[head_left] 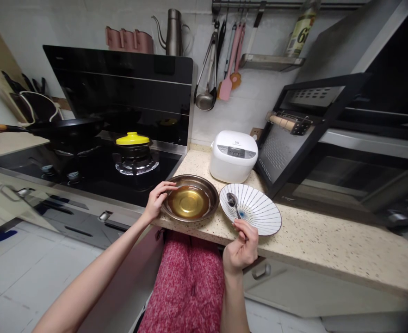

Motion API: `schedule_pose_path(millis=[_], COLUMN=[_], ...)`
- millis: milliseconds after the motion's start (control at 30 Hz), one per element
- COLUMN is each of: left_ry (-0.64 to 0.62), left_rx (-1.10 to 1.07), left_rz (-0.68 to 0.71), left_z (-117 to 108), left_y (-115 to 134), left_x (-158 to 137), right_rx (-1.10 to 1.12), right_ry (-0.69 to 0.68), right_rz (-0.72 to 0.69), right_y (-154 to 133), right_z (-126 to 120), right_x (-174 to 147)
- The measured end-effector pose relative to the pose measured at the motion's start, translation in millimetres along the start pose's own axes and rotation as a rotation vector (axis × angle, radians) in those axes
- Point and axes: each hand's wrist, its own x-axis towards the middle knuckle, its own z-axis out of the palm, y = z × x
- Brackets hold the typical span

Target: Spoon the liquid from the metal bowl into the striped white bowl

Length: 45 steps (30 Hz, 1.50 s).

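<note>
A metal bowl (pixel 213 203) with clear amber liquid inside stands near the counter's front edge. My left hand (pixel 158 200) holds its left rim, fingers reaching over the edge. Just right of the bowl lies a white plate (pixel 264 213) with dark radiating lines and a blue centre. In my right hand (pixel 243 246) is a metal spoon (pixel 232 200), pinched by its handle. The spoon's head is over the left part of the plate; whether it touches the plate I cannot tell.
Behind the plate sits a white rice cooker (pixel 233 159). To the left, a yellow-lidded pot (pixel 132 139) and a black wok (pixel 68 129) stand on the gas hob (pixel 93 173). A dark oven (pixel 349 180) borders the counter (pixel 332 231) at right. Utensils (pixel 226 85) hang on the wall.
</note>
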Motion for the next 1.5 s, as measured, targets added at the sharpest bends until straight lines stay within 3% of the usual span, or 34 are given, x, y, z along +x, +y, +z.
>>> schedule_pose_path(millis=[200,333,600,800,1233,1500], left_ry=[0.011,0.008,-0.002,-0.004,0.006,0.008], left_rx=[0.0,-0.003,0.002,0.013,-0.004,0.011], left_rz=[-0.018,-0.016,-0.018,-0.023,-0.029,-0.041], left_z=[1,1,0,0,1,1], left_y=[0,2,2,3,2,2], left_x=[0,0,0,0,-1,0], right_rx=[0.149,0.249,0.269,0.22,0.32,0.375], right_ry=[0.106,0.083,-0.174,-0.274,-0.301,-0.228], right_rz=[0.185,0.308,0.252,0.153,0.447,0.593], right_y=[-12,-21,-19,-19,-21,-25], right_z=[2,6,20,28,37,40], right_x=[2,-1,-16,-16,-23,-23])
